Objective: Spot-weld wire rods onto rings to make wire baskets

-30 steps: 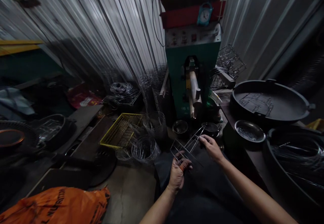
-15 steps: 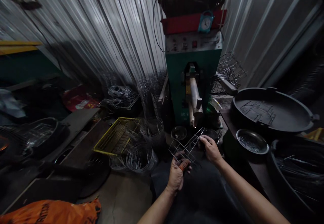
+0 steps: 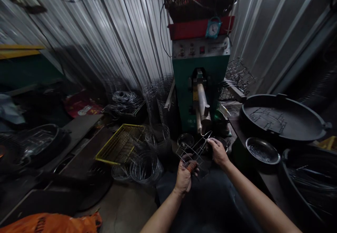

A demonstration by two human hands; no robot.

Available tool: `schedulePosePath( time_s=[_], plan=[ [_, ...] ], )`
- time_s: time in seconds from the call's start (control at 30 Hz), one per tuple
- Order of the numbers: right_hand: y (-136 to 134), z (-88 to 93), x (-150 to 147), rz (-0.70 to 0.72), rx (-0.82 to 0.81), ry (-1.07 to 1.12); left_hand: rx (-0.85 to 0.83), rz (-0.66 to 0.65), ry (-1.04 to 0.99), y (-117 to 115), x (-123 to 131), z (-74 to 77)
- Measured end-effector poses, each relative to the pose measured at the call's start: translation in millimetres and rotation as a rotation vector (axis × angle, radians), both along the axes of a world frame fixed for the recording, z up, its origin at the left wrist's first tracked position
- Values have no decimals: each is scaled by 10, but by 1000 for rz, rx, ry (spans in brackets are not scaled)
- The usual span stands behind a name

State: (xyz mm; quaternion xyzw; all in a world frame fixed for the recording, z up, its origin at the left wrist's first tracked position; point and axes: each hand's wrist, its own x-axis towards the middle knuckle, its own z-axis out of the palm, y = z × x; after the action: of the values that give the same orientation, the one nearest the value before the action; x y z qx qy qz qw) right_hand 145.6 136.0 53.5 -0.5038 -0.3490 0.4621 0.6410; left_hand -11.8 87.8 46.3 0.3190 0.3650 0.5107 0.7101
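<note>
A small wire frame (image 3: 194, 153) of crossed thin rods is held between my two hands, below the electrodes (image 3: 202, 124) of a green spot welder (image 3: 181, 78). My left hand (image 3: 184, 175) is closed round the frame's near left side, with an orange wrap on one finger. The thumb and fingers of my right hand (image 3: 218, 151) pinch the frame's far right end, close to the lower electrode tip. Whether a separate loose wire is in that pinch is too small to tell.
Left of the welder stand a yellow wire basket (image 3: 116, 162) and several round wire baskets (image 3: 146, 168). On the right are a large black pan (image 3: 284, 138), a metal bowl (image 3: 263, 151) with small wire parts and a black tub (image 3: 292, 191). An orange sack (image 3: 58, 222) lies front left.
The view has tilted up slightly, so the surroundings sit a little lower. Both hands keep their hold on the wire frame, and its far end remains by the electrode tip.
</note>
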Motion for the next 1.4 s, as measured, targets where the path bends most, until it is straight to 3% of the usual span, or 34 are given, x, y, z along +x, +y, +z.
schedulePosePath(
  time_s=[0.6, 0.73, 0.83, 0.97, 1.03, 1.13, 1.4],
  plan=[
    [111, 5, 33, -16, -50, 71, -25, -3, 38, 133, 26, 145],
    [92, 43, 226, -22, -68, -253, -32, 4, 42, 140, 11, 140],
    [139, 133, 444, -53, 60, -600, -34, 2, 43, 142, 13, 143],
    [293, 285, 655, 232, 258, -946, -38, 10, 47, 138, 23, 148],
    [374, 345, 711, 355, 263, -1030, -29, 12, 43, 137, 25, 144],
    [450, 400, 751, 433, 223, -1098, -24, 12, 39, 139, 23, 136],
    [434, 419, 732, 417, 193, -1102, -25, 13, 29, 144, 27, 128]
  ],
)
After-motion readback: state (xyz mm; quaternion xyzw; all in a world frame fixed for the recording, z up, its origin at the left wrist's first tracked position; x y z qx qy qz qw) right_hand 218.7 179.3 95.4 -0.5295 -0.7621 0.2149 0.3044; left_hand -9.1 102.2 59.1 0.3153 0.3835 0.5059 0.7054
